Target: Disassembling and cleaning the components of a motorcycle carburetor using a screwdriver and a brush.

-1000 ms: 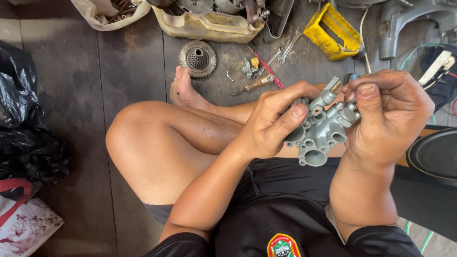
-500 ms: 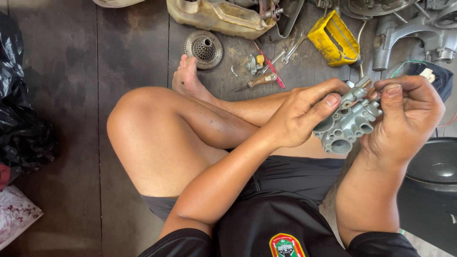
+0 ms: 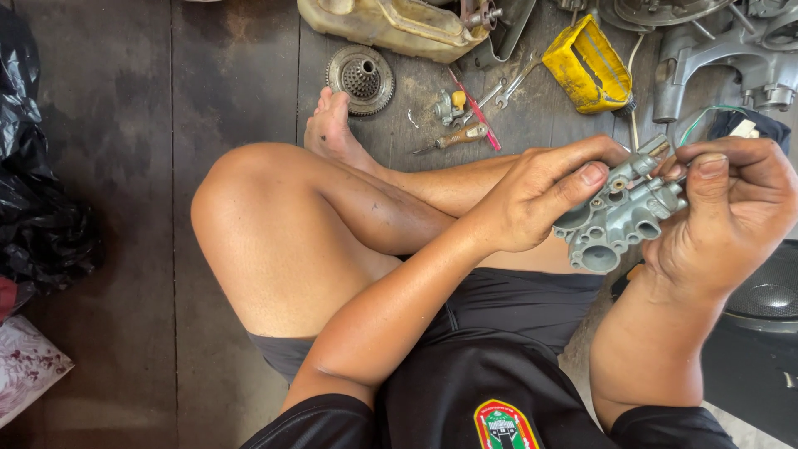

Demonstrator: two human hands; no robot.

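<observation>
I sit cross-legged on a dark plank floor and hold a grey cast-metal carburettor body point(image 3: 619, 220) in front of me at the right. My left hand point(image 3: 536, 195) grips its left side, thumb pressed on top. My right hand point(image 3: 736, 212) closes around its right end, thumb and fingertips pinched at a small fitting on the upper right corner. The part's round ports face me.
On the floor beyond my foot lie a round ribbed metal disc point(image 3: 361, 77), a screwdriver point(image 3: 455, 138), wrenches point(image 3: 507, 87), a yellow container point(image 3: 588, 66), a dirty plastic tank point(image 3: 391, 25) and grey engine castings point(image 3: 731, 50). A black plastic bag point(image 3: 33, 199) sits at the left.
The view has shifted, so both hands and the carburettor body sit slightly further right and higher in frame. The grip on the part looks the same.
</observation>
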